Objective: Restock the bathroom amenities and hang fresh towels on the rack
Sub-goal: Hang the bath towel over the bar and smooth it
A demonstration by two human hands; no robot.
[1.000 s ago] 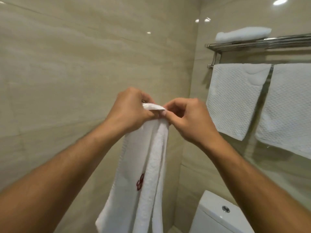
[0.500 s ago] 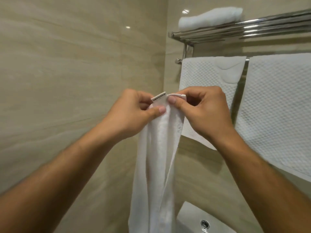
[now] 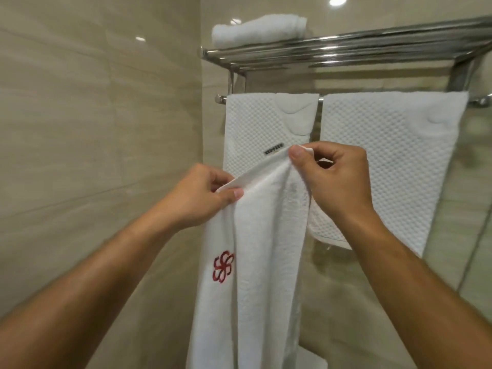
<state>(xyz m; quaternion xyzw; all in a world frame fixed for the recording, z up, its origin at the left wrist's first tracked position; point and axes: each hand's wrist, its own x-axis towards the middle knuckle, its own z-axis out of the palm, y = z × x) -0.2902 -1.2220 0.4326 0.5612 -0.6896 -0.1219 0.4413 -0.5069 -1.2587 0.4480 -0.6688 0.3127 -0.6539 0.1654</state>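
Pinched along the top hem: embroidered towel, thumb against fingers of left hand and right hand. Hung limp, soft, probably light. Best held by both corners.

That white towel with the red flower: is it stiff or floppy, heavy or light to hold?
Probably floppy: the towel sags between the left hand and right hand and hangs in loose folds. Likely light for its size, since two fingertip pinches carry it.
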